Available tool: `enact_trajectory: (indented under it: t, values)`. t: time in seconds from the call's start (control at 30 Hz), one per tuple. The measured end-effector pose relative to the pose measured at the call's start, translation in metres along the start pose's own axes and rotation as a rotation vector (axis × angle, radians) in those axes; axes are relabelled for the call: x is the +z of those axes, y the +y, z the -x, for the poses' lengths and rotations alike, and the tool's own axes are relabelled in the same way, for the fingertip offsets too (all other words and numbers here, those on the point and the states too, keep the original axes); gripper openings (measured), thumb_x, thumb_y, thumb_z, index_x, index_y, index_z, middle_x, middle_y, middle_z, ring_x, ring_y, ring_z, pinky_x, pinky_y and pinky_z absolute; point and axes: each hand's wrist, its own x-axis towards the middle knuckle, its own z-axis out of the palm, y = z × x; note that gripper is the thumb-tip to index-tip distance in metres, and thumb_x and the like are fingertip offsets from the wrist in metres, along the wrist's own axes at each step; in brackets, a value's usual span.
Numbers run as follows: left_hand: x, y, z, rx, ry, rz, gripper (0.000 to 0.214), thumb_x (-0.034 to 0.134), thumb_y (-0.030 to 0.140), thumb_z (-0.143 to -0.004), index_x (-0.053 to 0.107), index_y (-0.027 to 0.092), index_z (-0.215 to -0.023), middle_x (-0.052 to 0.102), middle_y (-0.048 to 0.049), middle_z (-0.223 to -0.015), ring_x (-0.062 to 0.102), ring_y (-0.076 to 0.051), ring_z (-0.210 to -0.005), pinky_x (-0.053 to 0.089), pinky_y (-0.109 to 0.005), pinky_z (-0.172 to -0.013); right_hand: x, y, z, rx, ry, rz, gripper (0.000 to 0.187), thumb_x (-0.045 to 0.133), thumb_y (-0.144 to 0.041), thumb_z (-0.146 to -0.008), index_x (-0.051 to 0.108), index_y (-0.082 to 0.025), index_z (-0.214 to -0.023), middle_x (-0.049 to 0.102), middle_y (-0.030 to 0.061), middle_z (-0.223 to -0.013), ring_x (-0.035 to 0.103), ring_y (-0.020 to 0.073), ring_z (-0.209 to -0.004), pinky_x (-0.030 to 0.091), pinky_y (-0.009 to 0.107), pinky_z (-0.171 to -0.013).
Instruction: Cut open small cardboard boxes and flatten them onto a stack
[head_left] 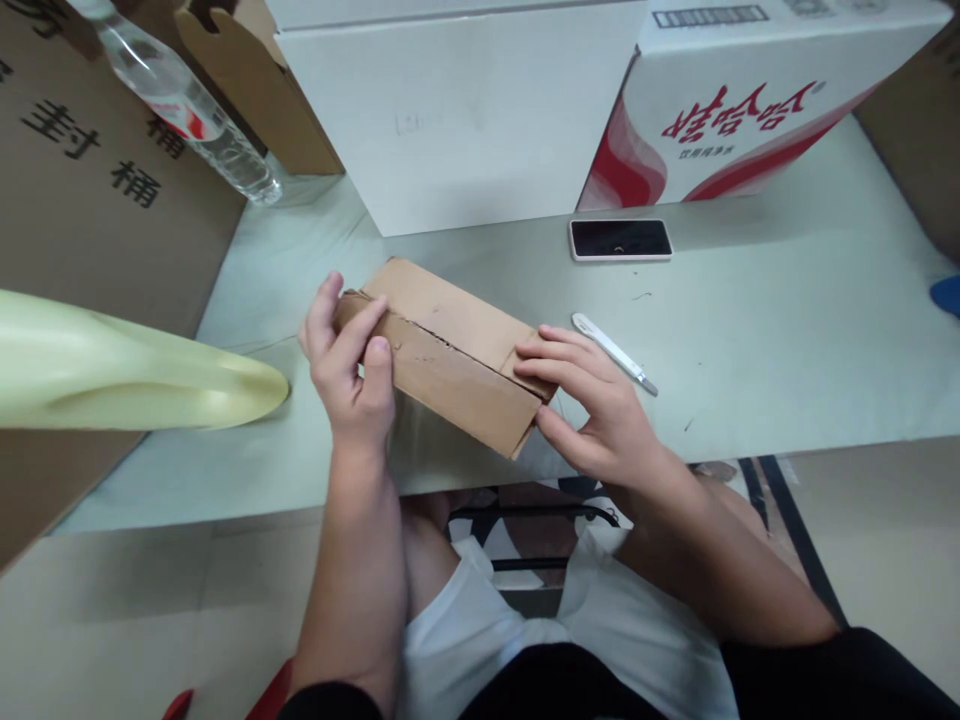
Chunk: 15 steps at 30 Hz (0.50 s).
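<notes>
A small brown cardboard box is held tilted above the front part of the table, a dark seam running along its long edge. My left hand grips its left end, thumb on the near face and fingers around the corner. At the opposite end, my right hand is closed on the box, fingers over the top and thumb by the near edge. Just beyond that hand lies a white utility knife. What is inside the box is hidden.
Behind stand a large white box and a red-and-white carton. A phone lies before them. At the left are a water bottle, a brown carton and a pale green rounded object. The table's near edge borders my lap.
</notes>
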Motion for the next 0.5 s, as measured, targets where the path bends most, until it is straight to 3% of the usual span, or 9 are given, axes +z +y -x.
enact_trajectory:
  t: [0.13, 0.27, 0.4, 0.5]
  values:
    - [-0.003, 0.002, -0.002, -0.036, -0.073, -0.088, 0.037, 0.051, 0.048, -0.101, 0.078, 0.030, -0.117, 0.070, -0.0053, -0.133, 0.058, -0.031, -0.130, 0.040, -0.056, -0.118, -0.003, -0.001, 0.002, 0.009, -0.028, -0.060, 0.034, 0.063, -0.024, -0.091, 0.065, -0.024, -0.125, 0.075, 0.0101, -0.130, 0.062, 0.0304, -0.136, 0.052, 0.054, -0.116]
    - [-0.004, 0.006, -0.004, -0.081, -0.094, -0.126, 0.037, 0.047, 0.043, -0.100, 0.078, 0.030, -0.115, 0.072, -0.0064, -0.128, 0.059, -0.032, -0.127, 0.039, -0.056, -0.118, -0.002, 0.004, 0.005, 0.104, 0.045, -0.135, 0.040, 0.062, -0.034, -0.096, 0.058, -0.026, -0.135, 0.066, 0.0129, -0.144, 0.061, 0.0296, -0.137, 0.053, 0.053, -0.113]
    - [-0.004, 0.008, -0.005, -0.115, -0.040, -0.133, 0.036, 0.050, 0.036, -0.095, 0.079, 0.024, -0.111, 0.073, -0.0076, -0.125, 0.061, -0.028, -0.123, 0.044, -0.052, -0.115, 0.000, 0.017, 0.008, 0.403, 0.102, -0.191, 0.047, 0.053, -0.053, -0.100, 0.054, -0.026, -0.139, 0.060, 0.0157, -0.150, 0.059, 0.0307, -0.138, 0.054, 0.054, -0.109]
    - [-0.006, -0.001, -0.006, -0.167, 0.109, -0.041, 0.037, 0.051, 0.028, -0.091, 0.079, 0.013, -0.111, 0.071, -0.0116, -0.124, 0.063, -0.026, -0.120, 0.046, -0.048, -0.115, 0.000, 0.027, 0.011, 0.708, 0.002, -0.233, 0.061, 0.044, -0.067, -0.100, 0.050, -0.026, -0.143, 0.063, 0.0169, -0.145, 0.068, 0.0321, -0.124, 0.053, 0.060, -0.107]
